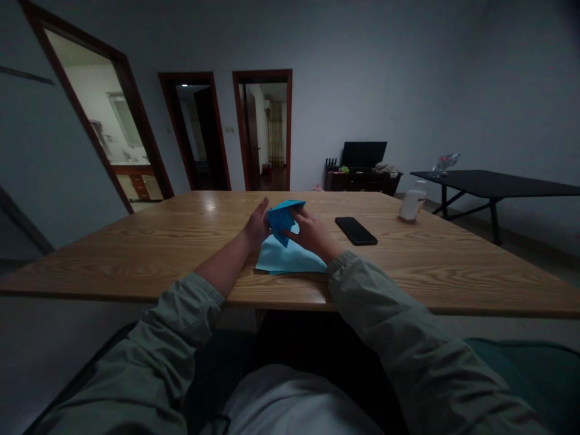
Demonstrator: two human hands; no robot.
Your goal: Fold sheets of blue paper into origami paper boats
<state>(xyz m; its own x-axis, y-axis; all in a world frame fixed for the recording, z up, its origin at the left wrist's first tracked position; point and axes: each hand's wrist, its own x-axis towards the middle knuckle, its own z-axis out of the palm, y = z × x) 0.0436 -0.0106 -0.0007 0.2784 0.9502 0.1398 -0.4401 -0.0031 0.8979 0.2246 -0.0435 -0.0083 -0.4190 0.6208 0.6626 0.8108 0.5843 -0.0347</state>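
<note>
A: Where is the folded blue paper [281,219] now?
B: Just above the centre of the frame, raised over the wooden table [158,251]; the right hand [312,231] is clamped on its right side, fingers along the upper edge and thumb lower down; the left hand [257,226] is at its left side, thumb pointing up.
A: Is the left one gripping too?
B: I cannot tell; its fingers are partly hidden behind the paper, so it may be only steadying it.
A: How far along does the work look?
B: Some folding appears done, since the piece shows creased, angled faces and a pointed lower tip; it seems unfinished, with both hands at it and the shape loose; how many folds are left, the view does not show.
A: And underneath?
B: A pale blue sheet [290,258] lies on the table below the hands, largely flat; a second layer seems to peek out at its near edge; right of centre lies a black phone [356,231], and farther right stands a white bottle [412,204], both well apart from the hands.
</note>
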